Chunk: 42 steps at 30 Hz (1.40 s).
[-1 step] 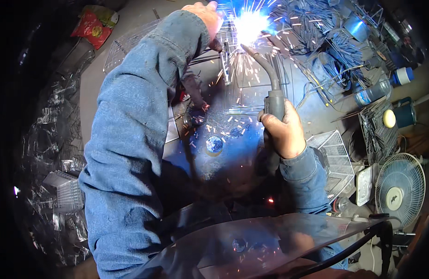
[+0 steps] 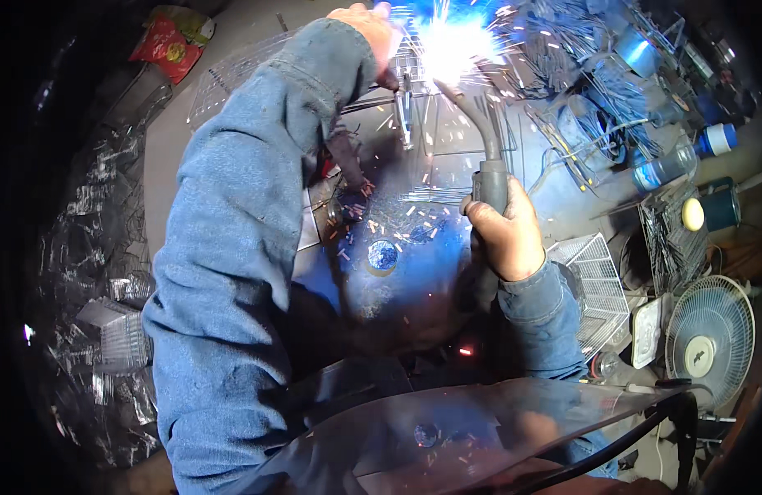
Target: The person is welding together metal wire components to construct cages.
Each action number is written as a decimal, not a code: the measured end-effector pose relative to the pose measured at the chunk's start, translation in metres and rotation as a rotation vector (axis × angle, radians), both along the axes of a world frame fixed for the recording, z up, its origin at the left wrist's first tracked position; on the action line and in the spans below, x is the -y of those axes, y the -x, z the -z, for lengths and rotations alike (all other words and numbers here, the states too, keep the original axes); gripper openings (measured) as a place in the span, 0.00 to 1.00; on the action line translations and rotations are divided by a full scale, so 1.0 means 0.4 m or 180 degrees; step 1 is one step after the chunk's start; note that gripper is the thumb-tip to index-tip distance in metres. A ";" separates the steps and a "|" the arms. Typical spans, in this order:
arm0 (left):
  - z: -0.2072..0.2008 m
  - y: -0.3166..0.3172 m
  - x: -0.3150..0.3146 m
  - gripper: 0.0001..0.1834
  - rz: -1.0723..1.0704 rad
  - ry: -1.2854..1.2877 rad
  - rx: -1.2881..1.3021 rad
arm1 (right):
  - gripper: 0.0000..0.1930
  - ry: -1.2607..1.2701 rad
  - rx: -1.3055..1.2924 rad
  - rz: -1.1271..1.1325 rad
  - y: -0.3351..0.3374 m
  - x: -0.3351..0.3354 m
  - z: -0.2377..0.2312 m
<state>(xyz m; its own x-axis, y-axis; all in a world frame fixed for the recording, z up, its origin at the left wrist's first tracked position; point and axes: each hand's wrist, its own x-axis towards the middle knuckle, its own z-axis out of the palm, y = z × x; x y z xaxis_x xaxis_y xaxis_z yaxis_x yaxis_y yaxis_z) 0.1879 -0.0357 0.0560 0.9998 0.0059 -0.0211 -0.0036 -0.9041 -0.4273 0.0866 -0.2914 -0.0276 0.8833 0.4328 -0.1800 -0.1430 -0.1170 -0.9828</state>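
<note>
A flat grey work surface (image 2: 170,169) spreads under the wire pieces, and a long blue denim left sleeve (image 2: 224,231) reaches across it. A round pale fan with a wire guard (image 2: 715,313) stands at the lower right; an open basket of pale metal wire (image 2: 599,285) sits just beside the right forearm. The grey welding torch with a curved neck (image 2: 490,186) is ahead of the body, its tip at the lower edge of a white-blue glare throwing sparks. The right hand's (image 2: 513,235) fingers wrap its handle. The left hand (image 2: 368,29) is near the glare; whether its fingers grip anything, I cannot tell.
</note>
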 end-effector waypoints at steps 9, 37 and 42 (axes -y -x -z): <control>0.180 0.190 -0.032 0.44 0.0345 0.1062 0.1477 | 0.14 -0.0934 -0.0438 0.0415 -0.029 0.057 0.037; -0.522 0.789 -0.147 0.22 -0.0957 0.0657 0.0725 | 0.15 -0.0676 -0.0408 -0.0344 -0.127 -0.032 0.224; -0.663 1.242 -0.258 0.28 -0.1362 0.0755 0.2270 | 0.13 -0.0461 -0.0456 -0.0191 -0.126 -0.030 0.247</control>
